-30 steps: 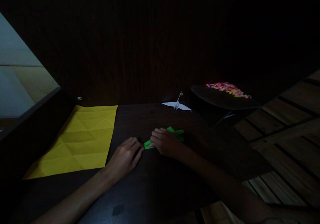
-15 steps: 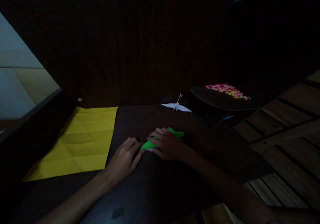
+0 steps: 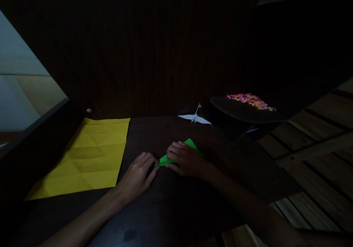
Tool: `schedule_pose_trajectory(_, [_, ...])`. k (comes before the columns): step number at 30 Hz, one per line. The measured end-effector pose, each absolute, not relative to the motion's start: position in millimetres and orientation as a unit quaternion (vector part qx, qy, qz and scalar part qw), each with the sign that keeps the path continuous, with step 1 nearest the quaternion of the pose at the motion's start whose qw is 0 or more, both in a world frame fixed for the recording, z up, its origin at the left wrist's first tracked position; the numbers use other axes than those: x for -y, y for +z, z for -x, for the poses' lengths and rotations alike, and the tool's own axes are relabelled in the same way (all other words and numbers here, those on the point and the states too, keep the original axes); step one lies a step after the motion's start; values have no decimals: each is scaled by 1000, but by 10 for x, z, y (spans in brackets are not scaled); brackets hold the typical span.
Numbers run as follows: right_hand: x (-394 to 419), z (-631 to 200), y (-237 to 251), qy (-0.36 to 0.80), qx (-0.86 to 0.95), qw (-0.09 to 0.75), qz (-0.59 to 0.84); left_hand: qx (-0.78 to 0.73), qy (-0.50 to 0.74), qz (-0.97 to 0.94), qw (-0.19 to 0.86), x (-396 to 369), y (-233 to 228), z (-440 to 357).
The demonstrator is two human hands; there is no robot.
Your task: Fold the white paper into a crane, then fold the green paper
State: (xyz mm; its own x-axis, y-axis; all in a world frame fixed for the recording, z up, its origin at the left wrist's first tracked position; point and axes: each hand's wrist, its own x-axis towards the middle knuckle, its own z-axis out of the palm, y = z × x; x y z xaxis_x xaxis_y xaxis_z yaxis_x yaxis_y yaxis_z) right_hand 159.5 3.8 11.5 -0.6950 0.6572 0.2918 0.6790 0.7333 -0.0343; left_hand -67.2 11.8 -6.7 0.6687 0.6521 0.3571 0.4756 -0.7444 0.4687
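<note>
1. Head view, dimly lit: a dark wooden desk (image 3: 154, 210).
2. Folded green paper (image 3: 165, 160) lies mid-desk, partly covered by the hands.
3. Left hand (image 3: 140, 169) pinches its left tip; right hand (image 3: 184, 159) holds its middle, fingers curled over.
4. Creased yellow sheet (image 3: 95, 153) at left; white crane (image 3: 194, 119) behind.

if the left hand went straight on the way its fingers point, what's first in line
The left hand would meet the green folded paper first, seemingly already at its fingertips; the right hand lies just beyond. Exact contact is unclear.
</note>
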Motion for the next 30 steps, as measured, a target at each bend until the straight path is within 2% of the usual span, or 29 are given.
schedule_pose_trajectory(7, [-71,-1655,69,-102,904,262,321,-334,339,-841,256,-133,-34,653])
schedule_pose_trajectory(12, [-21,-1649,140,-49,868,348,350,-358,422,-757,349,-154,63,661])
schedule_pose_trajectory(16, [42,-1620,279,98,812,433,378,-372,433,-702,427,-156,166,680])
schedule_pose_trajectory(19, [64,-1599,415,206,749,438,452,-381,409,-685,468,-123,211,685])
schedule_pose_trajectory(25, [-18,-1498,356,563,511,497,418,-312,383,-622,608,-41,224,664])
schedule_pose_trajectory(27, [-58,-1463,247,636,434,501,395,-321,361,-593,643,-38,216,647])
schedule_pose_trajectory(30, [-112,-1458,118,682,399,477,386,-340,344,-508,713,-62,200,625])
